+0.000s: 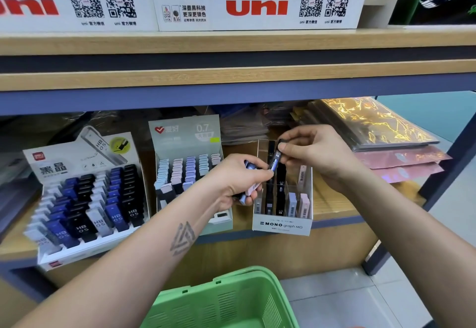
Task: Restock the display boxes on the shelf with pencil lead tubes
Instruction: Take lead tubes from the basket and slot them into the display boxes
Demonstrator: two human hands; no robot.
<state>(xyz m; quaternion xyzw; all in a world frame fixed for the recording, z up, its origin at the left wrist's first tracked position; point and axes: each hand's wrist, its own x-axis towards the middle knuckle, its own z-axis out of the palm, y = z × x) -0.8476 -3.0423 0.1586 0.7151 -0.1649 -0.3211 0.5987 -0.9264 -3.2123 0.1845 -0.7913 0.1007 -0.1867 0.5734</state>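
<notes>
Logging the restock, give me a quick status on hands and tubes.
Left hand grips several lead tubes. Right hand pinches black 0.5 HB tube over white MONO graph box. Nothing blocking.

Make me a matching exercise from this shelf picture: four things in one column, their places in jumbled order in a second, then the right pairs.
Things
1. MONO box
2. green basket
3. black lead tube
4. HB 05 box

Places
A. far left on the shelf
B. pinched by the right hand
C. below the shelf, near the camera
D. under both hands, right of the 0.7 box

Pairs: 1-D, 2-C, 3-B, 4-A
</notes>
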